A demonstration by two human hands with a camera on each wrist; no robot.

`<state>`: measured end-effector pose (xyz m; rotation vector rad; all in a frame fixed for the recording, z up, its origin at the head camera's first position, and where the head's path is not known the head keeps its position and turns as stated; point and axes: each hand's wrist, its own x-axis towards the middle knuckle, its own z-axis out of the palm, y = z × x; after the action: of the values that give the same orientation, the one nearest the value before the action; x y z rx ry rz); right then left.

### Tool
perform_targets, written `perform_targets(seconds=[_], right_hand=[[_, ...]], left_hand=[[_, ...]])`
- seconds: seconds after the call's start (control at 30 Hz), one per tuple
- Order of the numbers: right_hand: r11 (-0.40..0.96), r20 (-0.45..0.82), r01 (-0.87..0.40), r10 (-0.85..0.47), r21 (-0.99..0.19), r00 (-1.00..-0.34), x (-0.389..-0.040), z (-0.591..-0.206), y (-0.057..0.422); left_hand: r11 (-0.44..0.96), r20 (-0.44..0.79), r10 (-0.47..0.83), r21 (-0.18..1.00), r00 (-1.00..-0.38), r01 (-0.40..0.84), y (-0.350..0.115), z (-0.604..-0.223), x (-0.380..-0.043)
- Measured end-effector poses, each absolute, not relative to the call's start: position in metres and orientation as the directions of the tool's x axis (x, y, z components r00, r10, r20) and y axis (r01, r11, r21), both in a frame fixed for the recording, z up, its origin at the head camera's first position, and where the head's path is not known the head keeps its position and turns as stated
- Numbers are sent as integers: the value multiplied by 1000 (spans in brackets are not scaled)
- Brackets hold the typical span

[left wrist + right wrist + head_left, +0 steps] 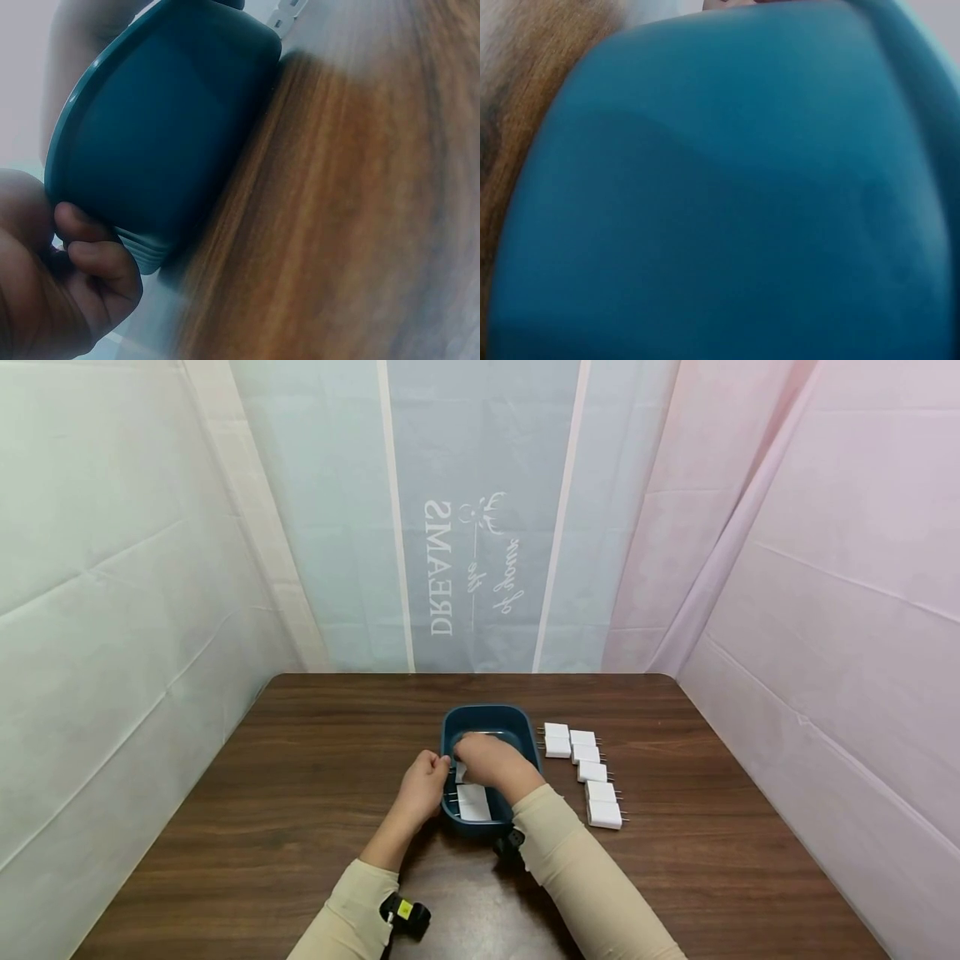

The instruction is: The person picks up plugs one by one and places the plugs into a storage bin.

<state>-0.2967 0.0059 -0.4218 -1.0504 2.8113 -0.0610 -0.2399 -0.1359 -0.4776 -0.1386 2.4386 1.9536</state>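
A dark blue plastic tub (491,710) with rounded corners stands on the table in the head view. My left hand (424,783) grips its left rim, and in the left wrist view the curled fingers (105,259) lie against the tub's end. My right hand (491,762) reaches down inside, its fingertips bent around a white plug adapter (461,773) that the hand partly covers. Nearer the front of the tub lies another white plug adapter (474,803), prongs toward the left wall. The tub's outer wall (727,195) fills most of the right wrist view.
Several white plug adapters (592,772) lie on the brown wooden table (315,760), right of the tub, with metal prongs sticking out sideways. Two (557,740) of them sit closest to the tub's wall. Pale cloth walls (480,527) stand behind and at both sides.
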Motion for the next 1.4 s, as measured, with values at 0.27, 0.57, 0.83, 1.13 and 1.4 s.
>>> perform_targets(seconds=[0.27,0.57,0.83,1.13,1.4], right_hand=[[775,-152,-617,-632,-138,-760,-298,-423,6],[767,-164,-621,-642,-162,-749,-299,-424,7],[762,-162,-630,-647,-151,-745,-299,-424,6],[754,-178,-642,-656,-138,-733,-299,-423,7],[751,-189,-646,-659,-136,-728,-301,-424,8]], left_hand=[[223,-75,-61,971,-995,-87,-137,-477,-239],[254,-44,-91,965,-995,-65,-135,-477,-240],[224,-60,-74,972,-995,-76,-136,-478,-239],[227,-70,-80,970,-994,-86,-136,-479,-241],[221,-66,-86,972,-994,-84,-135,-480,-241]])
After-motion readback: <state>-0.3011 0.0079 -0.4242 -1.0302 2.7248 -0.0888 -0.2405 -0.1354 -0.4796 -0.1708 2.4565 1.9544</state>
